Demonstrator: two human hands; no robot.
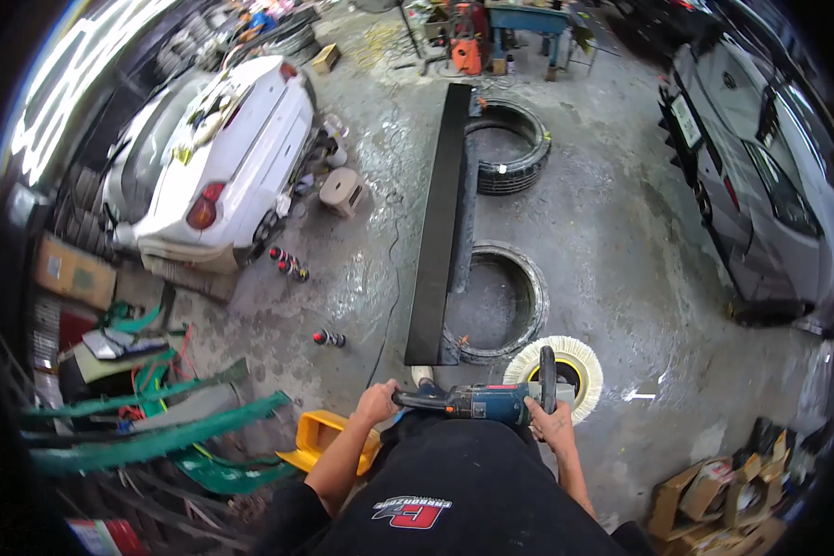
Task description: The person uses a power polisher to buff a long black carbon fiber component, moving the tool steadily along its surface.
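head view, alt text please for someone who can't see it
A person's left hand and right hand hold a blue power tool, with a round white pad at its head. Ahead, a long black panel lies along the left edges of two tires, between a white car and a grey car.

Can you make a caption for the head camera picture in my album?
Left hand and right hand grip a blue polisher near a long black panel lying over two tires.
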